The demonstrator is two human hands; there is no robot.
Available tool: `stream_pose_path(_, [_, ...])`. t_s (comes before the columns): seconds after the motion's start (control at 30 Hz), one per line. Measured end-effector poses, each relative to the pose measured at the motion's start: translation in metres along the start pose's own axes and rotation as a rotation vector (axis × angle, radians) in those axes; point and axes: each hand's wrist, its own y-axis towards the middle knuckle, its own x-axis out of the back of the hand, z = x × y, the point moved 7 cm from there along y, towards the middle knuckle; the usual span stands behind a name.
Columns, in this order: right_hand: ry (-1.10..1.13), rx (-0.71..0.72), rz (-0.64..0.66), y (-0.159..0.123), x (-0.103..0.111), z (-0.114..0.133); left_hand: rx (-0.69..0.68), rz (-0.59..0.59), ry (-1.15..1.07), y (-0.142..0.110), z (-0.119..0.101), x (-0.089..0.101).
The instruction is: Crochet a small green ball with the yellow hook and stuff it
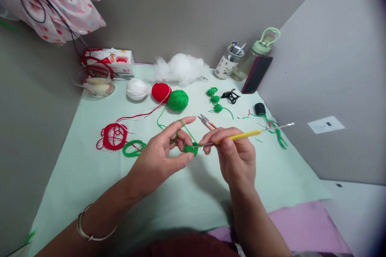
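Between thumb and fingertips, my left hand (163,148) pinches a small green crochet piece (189,150). A strand of green yarn (188,130) runs over its raised index finger down to the piece. My right hand (237,152) grips a crochet hook (245,135) with a yellow handle, held like a pen. One metal end of the hook meets the top of the crochet piece; the other end points out to the right. Behind the hands lies a green yarn ball (177,100), with a strand leading toward my left hand.
Behind lie a red yarn ball (161,92), a white yarn ball (136,89) and white stuffing (182,68). Thread snips (207,121) lie just beyond my right hand. Red yarn loops (114,136) are at left; small green crocheted pieces (215,98), a black claw clip (231,96) and a bottle (249,62) are at right.
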Motion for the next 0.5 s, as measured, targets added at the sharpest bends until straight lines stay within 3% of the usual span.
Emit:
stream_pose_path(0.3, [-0.425,0.35,0.096,-0.014,-0.015,0.023,-0.129,-0.17,0.293,-0.002,-0.011,0.003])
stream_pose_path(0.5, [-0.454,0.458,0.104,-0.014,-0.02,0.027,-0.184,-0.189,0.369,-0.002,-0.014,0.003])
